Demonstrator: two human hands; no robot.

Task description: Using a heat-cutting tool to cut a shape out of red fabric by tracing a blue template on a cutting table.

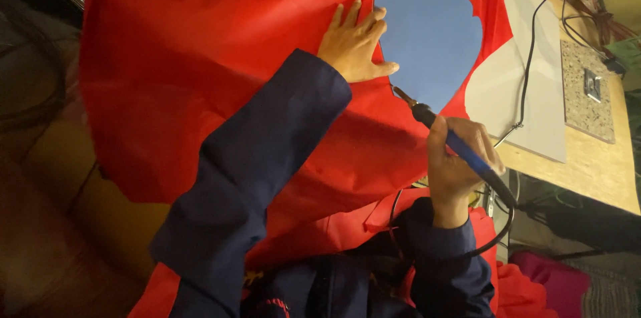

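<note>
Right hand (457,164): fingers wrapped around blue-handled corded hot-cutting pen (467,154), long axis slanting up-left, tip at cutout edge | left hand (352,43): fingers spread flat on red fabric sheet (200,71), thumb just above tip, nearer.

fabric (200,71) on table (587,164), cutout (431,31) right

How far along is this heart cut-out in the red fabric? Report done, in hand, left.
Done: the heart-shaped opening in the red fabric looks cut nearly all round.
In hand: the right hand holds the hot cutting tool, tip at the heart's lower edge; the left hand presses the fabric flat beside it.
Left: apparently only the short stretch at the tip.
</note>
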